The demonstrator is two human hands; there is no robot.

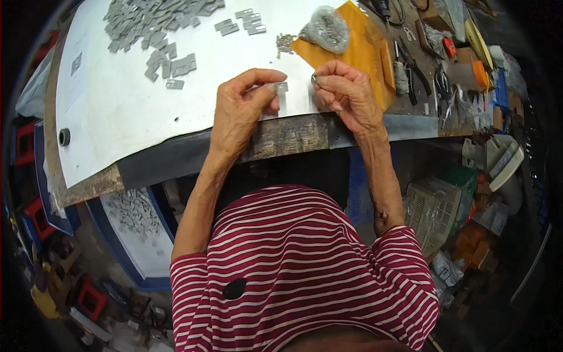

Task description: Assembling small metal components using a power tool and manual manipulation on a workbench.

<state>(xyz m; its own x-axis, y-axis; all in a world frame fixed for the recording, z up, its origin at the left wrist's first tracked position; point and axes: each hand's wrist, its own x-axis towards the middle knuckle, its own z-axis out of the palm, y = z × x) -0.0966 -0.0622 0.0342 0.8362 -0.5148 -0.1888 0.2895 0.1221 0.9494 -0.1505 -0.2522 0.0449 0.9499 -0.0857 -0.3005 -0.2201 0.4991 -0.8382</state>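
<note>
Above the front edge of the white-covered table, my left hand [246, 100] pinches a small grey metal plate [282, 87] between thumb and fingers. To its right, and apart from it, my right hand [349, 91] is closed in a pinch on a tiny metal part [314, 78], too small to name. Beyond my hands lies a little heap of small metal pieces [285, 44]. Next to it a clear plastic bag [328, 30] of similar pieces rests on an orange-yellow envelope [369, 29]. A large pile of grey plates [146, 20] spreads over the far left, with several more set in short rows [249, 23].
Pliers [419, 76], a thread spool [402, 79] and other tools crowd the table's right side. A dark ring [64, 137] sits near the left edge. Below the table at left, a blue-rimmed tray [155, 276] holds many small grey pieces. Boxes and a beige casing [431, 205] stand at lower right.
</note>
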